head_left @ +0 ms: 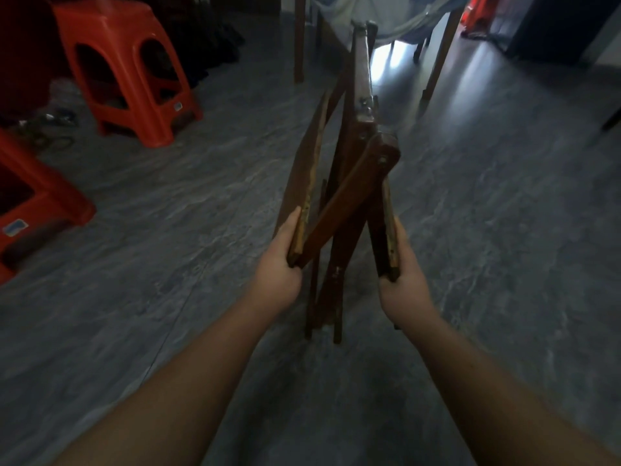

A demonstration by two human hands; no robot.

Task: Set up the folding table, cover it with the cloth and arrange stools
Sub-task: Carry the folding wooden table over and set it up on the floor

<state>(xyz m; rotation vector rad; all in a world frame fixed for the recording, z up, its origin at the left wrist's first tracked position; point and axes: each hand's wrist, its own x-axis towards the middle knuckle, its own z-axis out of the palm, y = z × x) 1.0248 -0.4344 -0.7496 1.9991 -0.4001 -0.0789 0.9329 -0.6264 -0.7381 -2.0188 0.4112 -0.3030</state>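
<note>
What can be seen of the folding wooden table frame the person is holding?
The folding table frame looks like dark brown, worn wood: slats and legs crossed scissor-fashion, joined by bolts at the pivots. It is only partly opened, standing narrow and roughly upright, its lower leg ends on the grey floor. The left hand grips the near end of the left rail, the right hand the near end of the right rail, holding the two apart. No cloth lies on it. The orange stools stand apart to its left.

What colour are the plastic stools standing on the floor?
Orange-red plastic stools, clearest in the head view, upper left.
</note>
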